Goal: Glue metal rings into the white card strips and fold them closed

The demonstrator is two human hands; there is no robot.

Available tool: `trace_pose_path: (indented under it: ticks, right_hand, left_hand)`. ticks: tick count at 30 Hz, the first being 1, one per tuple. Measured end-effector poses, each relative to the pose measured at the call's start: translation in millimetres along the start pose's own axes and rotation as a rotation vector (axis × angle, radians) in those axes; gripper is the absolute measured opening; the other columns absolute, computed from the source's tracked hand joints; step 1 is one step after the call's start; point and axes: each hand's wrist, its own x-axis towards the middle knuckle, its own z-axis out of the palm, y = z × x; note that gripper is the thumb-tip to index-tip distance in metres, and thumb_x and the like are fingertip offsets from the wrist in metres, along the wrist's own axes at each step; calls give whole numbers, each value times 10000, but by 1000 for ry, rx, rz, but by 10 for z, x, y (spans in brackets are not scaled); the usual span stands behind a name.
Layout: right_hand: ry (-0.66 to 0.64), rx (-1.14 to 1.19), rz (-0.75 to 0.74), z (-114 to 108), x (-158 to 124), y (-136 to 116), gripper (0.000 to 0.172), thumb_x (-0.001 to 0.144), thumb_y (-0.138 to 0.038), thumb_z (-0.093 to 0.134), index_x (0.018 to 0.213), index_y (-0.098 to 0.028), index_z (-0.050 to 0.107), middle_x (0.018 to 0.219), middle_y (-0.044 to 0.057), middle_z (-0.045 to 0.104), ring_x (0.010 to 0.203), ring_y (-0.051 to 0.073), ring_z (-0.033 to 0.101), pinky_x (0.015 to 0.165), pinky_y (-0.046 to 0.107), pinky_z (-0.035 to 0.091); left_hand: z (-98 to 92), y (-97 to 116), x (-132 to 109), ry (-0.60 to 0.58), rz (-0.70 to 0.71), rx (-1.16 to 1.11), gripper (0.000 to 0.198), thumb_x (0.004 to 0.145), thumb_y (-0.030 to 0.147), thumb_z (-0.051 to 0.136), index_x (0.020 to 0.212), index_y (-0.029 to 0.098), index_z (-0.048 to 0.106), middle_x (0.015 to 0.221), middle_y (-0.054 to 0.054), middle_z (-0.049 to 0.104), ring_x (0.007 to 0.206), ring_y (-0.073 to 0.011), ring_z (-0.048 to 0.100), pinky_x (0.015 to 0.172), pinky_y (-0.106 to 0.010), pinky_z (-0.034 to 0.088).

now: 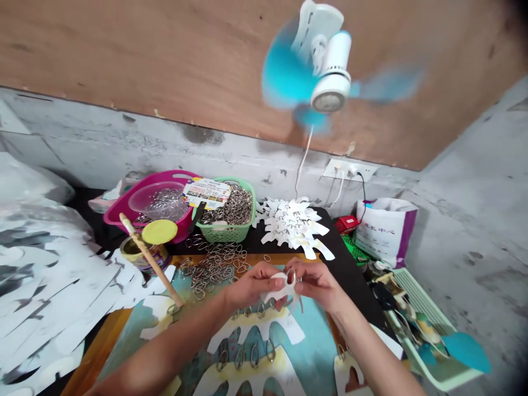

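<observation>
My left hand (251, 285) and my right hand (315, 283) meet over the middle of the table, both pinching a small white card cutout (280, 290). The fingers of my right hand also press a metal ring (291, 275) at the cutout's top edge. Under the hands lie larger white cutouts with metal rings clipped in rows (247, 355), on a blue-and-orange printed board (313, 352). A loose heap of metal rings (214, 264) lies just beyond my left hand.
A green basket (226, 231) and a pink basin (136, 212) hold more rings at the back. A pile of finished white cutouts (292, 225) lies behind. A tin with a wooden stick (144, 256) stands left. White card sheets (45, 297) spread left; a tray (424, 341) sits right. A fan (325, 66) spins overhead.
</observation>
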Motion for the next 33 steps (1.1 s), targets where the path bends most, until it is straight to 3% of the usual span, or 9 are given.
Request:
trace_pose_path:
  ticks: [4,7,11,15,20,25,28,30,33]
  right_hand:
    - [103,51,32,82,-24,23,320,814,-499,700,739,-195,636,849,54,594,829,219,571,758,343,460]
    - [149,-75,37,75,-55,-26,284,861,-457,660,776,-185,660,873,59,602,809,205,566,737,323,445]
    - [125,-28,52,146,-109,-150,233,868,-390,665,761,-182,670,811,41,592,760,187,552,701,297,421]
    - [151,301,64,283,-130,-202,244,786,-401,729,714,-182,648,761,28,560,704,176,531,648,279,404]
    - [181,324,131,323,-112,-170,339,702,-461,773,640,-180,596,722,32,556,699,185,526,667,289,411]
    - [281,265,156,236,-158,-137,324,738,-431,765,671,-179,572,689,7,525,615,142,467,585,250,357]
    - [352,153,122,161,-223,-156,281,804,-398,728,715,-179,575,671,-11,485,602,123,424,565,234,328]
    - [392,25,91,126,-243,-186,283,847,-404,691,726,-181,564,657,-22,453,589,112,392,549,225,315]
    - [396,-191,63,111,-221,-240,301,888,-420,642,727,-181,556,656,-25,451,581,105,388,536,217,324]
  left_hand:
    - [54,-12,5,58,11,-111,543,770,641,640,661,113,700,576,-92,640,502,-164,572,515,-262,393]
    - [72,100,-9,44,56,-6,679,758,766,548,723,110,720,650,-117,669,576,-193,598,566,-283,432]
    - [138,255,-56,56,32,242,492,793,594,671,639,127,683,595,-65,634,521,-133,548,531,-237,392]
    - [210,210,-80,2,66,123,484,807,590,658,636,138,682,551,-58,621,469,-133,546,496,-242,399]
    - [214,57,-30,-20,91,52,483,797,572,682,611,126,671,527,-60,619,438,-127,550,463,-228,394]
    - [201,32,64,123,65,-164,654,814,714,543,584,112,652,452,-49,568,352,-117,505,388,-221,357]
    - [223,-4,60,226,124,-283,804,770,854,391,720,112,696,575,-89,635,498,-170,592,491,-272,473]
    - [275,-78,47,282,190,-298,712,692,827,563,804,137,700,733,-98,680,637,-195,630,617,-319,532]
    - [403,-195,59,329,212,-187,466,593,527,862,831,163,693,805,-61,680,692,-169,622,682,-301,531]
